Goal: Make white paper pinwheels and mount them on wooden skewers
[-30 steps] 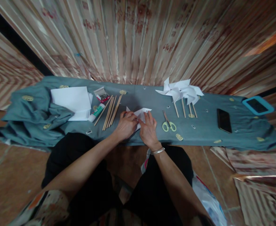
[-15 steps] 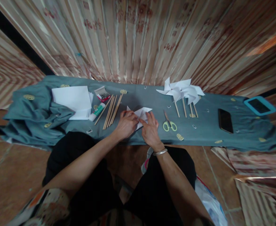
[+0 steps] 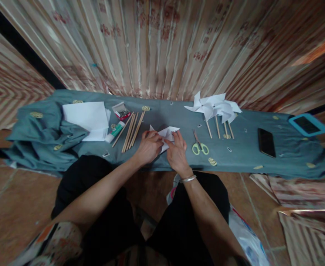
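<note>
Between my hands lies a white paper pinwheel [image 3: 169, 131], its pointed blades partly folded and partly hidden by my fingers. My left hand [image 3: 149, 147] is closed on its left side, fingertips pressed near the middle. From the right, my right hand [image 3: 177, 150] holds the paper too, with the thumb or index tip at the centre and other fingers over a blade. Left of my left hand are several wooden sticks [image 3: 131, 131]. Scissors with green handles [image 3: 199, 147] rest to the right of my right hand.
Finished pinwheels on sticks [image 3: 213, 105] lie at the back right. A phone [image 3: 266, 142] and a blue-framed device [image 3: 308, 124] are farther right. Leftward are a glue tube [image 3: 115, 132], an open box of small pins [image 3: 121, 111] and white paper sheets [image 3: 86, 116] on the cloth [image 3: 162, 111].
My hands stay on the paper pinwheel, with only slight finger movement. The whole view has shifted a little; the other things lie as before.
</note>
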A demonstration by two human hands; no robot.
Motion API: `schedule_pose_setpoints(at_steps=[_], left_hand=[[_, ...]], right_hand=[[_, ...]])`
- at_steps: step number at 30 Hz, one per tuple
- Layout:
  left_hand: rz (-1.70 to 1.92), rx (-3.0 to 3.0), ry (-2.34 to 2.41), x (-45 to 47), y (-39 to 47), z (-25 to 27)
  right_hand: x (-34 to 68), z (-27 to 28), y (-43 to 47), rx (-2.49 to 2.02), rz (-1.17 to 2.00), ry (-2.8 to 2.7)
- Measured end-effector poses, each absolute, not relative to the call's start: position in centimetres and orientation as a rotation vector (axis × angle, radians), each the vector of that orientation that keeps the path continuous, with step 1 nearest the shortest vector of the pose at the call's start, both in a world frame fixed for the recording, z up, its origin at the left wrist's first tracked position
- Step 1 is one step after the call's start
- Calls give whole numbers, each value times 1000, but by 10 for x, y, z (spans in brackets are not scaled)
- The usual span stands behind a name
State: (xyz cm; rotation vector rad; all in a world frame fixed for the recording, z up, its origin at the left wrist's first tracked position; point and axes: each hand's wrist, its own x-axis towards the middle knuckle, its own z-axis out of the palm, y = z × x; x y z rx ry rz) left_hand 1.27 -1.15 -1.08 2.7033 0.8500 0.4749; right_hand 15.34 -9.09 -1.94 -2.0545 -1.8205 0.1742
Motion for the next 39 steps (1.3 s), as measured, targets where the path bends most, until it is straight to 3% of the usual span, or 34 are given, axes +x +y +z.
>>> schedule_pose_setpoints(at_steps=[39], left_hand=[[452, 2524, 914, 15, -6, -12]], right_hand=[[160, -18, -76, -1979, 168, -1919]])
